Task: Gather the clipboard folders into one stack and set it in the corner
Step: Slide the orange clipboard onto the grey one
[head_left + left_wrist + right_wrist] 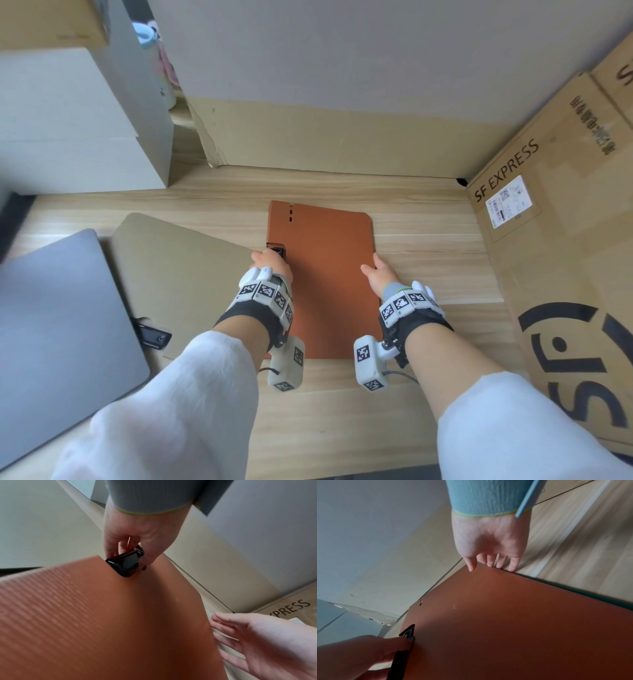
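Left hand (130, 534) pinches the black clip (126, 564) on the left edge of the orange clipboard folder (325, 274), thumb on one side, fingers curled behind it. Clip is the only raised part, so it gives me a handle to steer with. Right hand (378, 274) is flat and relaxed, fingers straight against the folder's right edge, holding nothing. My guess: it acts as a fence, squaring the folder while the left one guides.

Orange folder lies flat on the wood desk (428, 240), roughly centred, short of the back wall and well apart from the back-right corner. A thin green edge (590, 595) shows under its right side in the right wrist view; could be another folder beneath, can't confirm.

Tan folder (178, 267) sits just left of the orange one, angled, its near corner by my left hand, its own black clip (152, 337) at its near-left edge. Whether the two overlap, can't tell. Grey folder (65, 325) is further left, beside the tan one. So the stack isn't gathered yet.

Readable text: cardboard box (548, 240) on the right says "SF EXPRESS", has a white shipping label (510, 200) with barcodes too small to read, plus a large black logo lower down. Some printed characters higher on the box, not legible to me.
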